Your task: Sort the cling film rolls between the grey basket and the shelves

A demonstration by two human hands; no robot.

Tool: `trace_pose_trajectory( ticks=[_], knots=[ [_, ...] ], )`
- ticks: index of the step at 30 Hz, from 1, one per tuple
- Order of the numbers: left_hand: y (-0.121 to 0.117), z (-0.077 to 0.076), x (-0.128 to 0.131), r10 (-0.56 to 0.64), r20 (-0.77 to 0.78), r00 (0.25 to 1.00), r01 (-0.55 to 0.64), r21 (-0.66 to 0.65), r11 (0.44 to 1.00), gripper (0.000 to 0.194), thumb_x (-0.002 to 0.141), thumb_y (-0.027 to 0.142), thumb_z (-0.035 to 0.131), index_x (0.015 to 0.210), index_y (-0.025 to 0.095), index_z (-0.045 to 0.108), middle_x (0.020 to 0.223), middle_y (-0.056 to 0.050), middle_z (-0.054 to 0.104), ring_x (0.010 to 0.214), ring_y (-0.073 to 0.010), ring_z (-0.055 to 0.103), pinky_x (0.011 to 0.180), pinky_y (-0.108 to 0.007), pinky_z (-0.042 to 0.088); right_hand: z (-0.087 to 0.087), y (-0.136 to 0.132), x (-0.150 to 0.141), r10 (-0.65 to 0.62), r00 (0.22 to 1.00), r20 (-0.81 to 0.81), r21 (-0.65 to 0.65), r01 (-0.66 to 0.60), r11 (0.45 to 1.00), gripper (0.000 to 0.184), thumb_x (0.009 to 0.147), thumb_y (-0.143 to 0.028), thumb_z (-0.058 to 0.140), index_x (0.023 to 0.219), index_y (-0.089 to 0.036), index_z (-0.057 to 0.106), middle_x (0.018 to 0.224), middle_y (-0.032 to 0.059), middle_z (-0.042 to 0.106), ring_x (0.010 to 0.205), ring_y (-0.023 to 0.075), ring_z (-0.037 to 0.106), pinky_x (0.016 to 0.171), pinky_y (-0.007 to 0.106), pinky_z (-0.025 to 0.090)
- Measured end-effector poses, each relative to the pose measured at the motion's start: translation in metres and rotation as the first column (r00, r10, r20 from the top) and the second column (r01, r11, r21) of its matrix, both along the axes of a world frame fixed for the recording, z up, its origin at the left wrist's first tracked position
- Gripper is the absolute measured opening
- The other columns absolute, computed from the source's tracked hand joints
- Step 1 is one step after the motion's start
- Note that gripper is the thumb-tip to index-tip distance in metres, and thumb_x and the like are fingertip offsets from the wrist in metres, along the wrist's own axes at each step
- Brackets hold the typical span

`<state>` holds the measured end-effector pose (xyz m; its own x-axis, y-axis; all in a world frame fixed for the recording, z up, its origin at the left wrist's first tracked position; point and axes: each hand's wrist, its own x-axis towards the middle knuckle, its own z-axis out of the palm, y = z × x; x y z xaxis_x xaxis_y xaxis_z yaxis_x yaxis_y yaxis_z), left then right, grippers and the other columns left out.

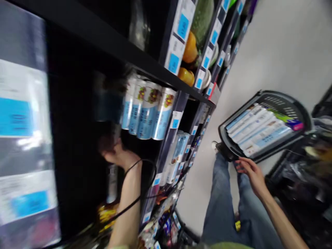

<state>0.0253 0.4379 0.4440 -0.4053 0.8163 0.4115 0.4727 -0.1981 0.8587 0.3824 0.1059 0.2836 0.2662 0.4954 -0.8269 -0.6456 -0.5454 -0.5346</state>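
Note:
My left hand [119,154] reaches deep into a dark shelf compartment. Its fingertips are lost in shadow and blur, so what they touch cannot be made out. Close by stand several blue-and-white cylindrical packs [149,110] with food pictures on them. A similar blue-and-white cylinder [112,186] shows dimly on the other side of the hand. My right hand [251,173] is beside the near edge of a black shopping basket [261,160], fingers loosely bent and partly apart, with nothing visible in them. Several white-and-blue packs [259,128] and a green-and-purple package [282,117] lie in the basket.
Shelf edges carry price labels [178,38]. Orange items [190,48] sit on a neighbouring shelf, and a yellow package [107,216] lies near my left forearm. A black cable [129,204] crosses that forearm. Grey floor [280,45] surrounds the basket; cluttered goods [311,166] are at the right.

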Motion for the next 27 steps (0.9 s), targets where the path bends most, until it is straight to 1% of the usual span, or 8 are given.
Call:
trace_pose_trajectory(
  ticks=[3,7,11,15,18,21,25,27],
  knots=[
    [-0.045,-0.004,0.035,-0.018,0.052,0.998,0.013,0.083,0.996,0.051,0.072,0.007,0.072,0.118,0.022,0.059,0.123,-0.004,0.069,0.113,-0.0193,0.068,0.095,-0.033,0.058,-0.014,0.003,0.006,-0.101,0.994,0.034,-0.082,0.103,0.991,0.050,0.066,-0.057,0.095,0.099,-0.022,0.080,0.095,0.0083,0.083,0.075,0.0205,0.074,0.063,0.030,0.062],
    [-0.098,-0.015,0.083,-0.150,0.025,0.988,0.150,-0.015,0.989,0.041,0.075,0.026,0.081,0.108,0.025,0.057,0.092,0.002,0.067,0.074,-0.0168,0.065,0.065,-0.030,0.057,-0.033,0.012,0.022,-0.176,0.982,0.068,-0.112,0.183,0.977,0.045,0.067,-0.049,0.093,0.099,-0.022,0.077,0.097,0.0066,0.082,0.075,0.0190,0.074,0.063,0.029,0.061],
    [-0.140,-0.041,0.118,-0.245,0.084,0.966,0.258,-0.226,0.939,0.034,0.085,0.030,0.082,0.110,0.024,0.060,0.089,0.001,0.070,0.072,-0.0177,0.069,0.069,-0.034,0.061,-0.053,0.026,0.044,-0.173,0.974,0.148,-0.082,0.187,0.979,0.042,0.068,-0.046,0.091,0.099,-0.022,0.074,0.097,0.0054,0.080,0.076,0.0186,0.072,0.064,0.029,0.060],
    [-0.196,-0.077,0.141,-0.266,0.270,0.925,0.362,-0.422,0.831,0.036,0.091,0.034,0.082,0.119,0.024,0.060,0.095,-0.002,0.072,0.076,-0.0176,0.073,0.068,-0.031,0.060,-0.084,0.033,0.074,-0.055,0.944,0.325,-0.098,0.092,0.991,0.041,0.072,-0.048,0.084,0.102,-0.022,0.072,0.100,0.0055,0.078,0.084,0.0206,0.072,0.070,0.031,0.060],
    [-0.245,-0.096,0.152,-0.258,0.388,0.885,0.450,-0.572,0.686,0.041,0.095,0.041,0.079,0.126,0.024,0.058,0.101,-0.005,0.073,0.079,-0.0176,0.074,0.069,-0.030,0.060,-0.108,0.025,0.100,0.115,0.872,0.476,-0.241,0.004,0.970,0.040,0.077,-0.041,0.077,0.111,-0.021,0.069,0.112,0.0079,0.077,0.095,0.0231,0.071,0.086,0.038,0.062],
    [-0.284,-0.103,0.159,-0.295,0.435,0.851,0.526,-0.707,0.472,0.041,0.099,0.046,0.073,0.131,0.024,0.058,0.110,-0.008,0.074,0.088,-0.0189,0.075,0.078,-0.032,0.062,-0.124,0.007,0.125,0.271,0.769,0.578,-0.444,0.017,0.896,0.048,0.079,-0.031,0.072,0.124,-0.017,0.065,0.124,0.0128,0.076,0.103,0.0251,0.071,0.106,0.044,0.056],
    [-0.308,-0.098,0.169,-0.441,0.526,0.727,0.627,-0.771,0.115,0.027,0.103,0.039,0.064,0.123,0.022,0.067,0.106,-0.008,0.078,0.093,-0.0210,0.078,0.088,-0.036,0.062,-0.140,-0.019,0.158,0.384,0.710,0.590,-0.605,0.074,0.793,0.060,0.080,-0.028,0.069,0.136,-0.010,0.059,0.136,0.0196,0.071,0.109,0.0270,0.072,0.116,0.042,0.049],
    [-0.313,-0.092,0.177,-0.522,0.568,0.636,0.664,-0.747,-0.005,0.022,0.104,0.034,0.059,0.118,0.022,0.071,0.104,-0.007,0.080,0.096,-0.0215,0.078,0.092,-0.037,0.060,-0.149,-0.027,0.174,0.409,0.702,0.583,-0.619,0.057,0.784,0.063,0.080,-0.028,0.071,0.139,-0.009,0.057,0.140,0.0208,0.069,0.113,0.0280,0.071,0.117,0.042,0.048]
  ],
)
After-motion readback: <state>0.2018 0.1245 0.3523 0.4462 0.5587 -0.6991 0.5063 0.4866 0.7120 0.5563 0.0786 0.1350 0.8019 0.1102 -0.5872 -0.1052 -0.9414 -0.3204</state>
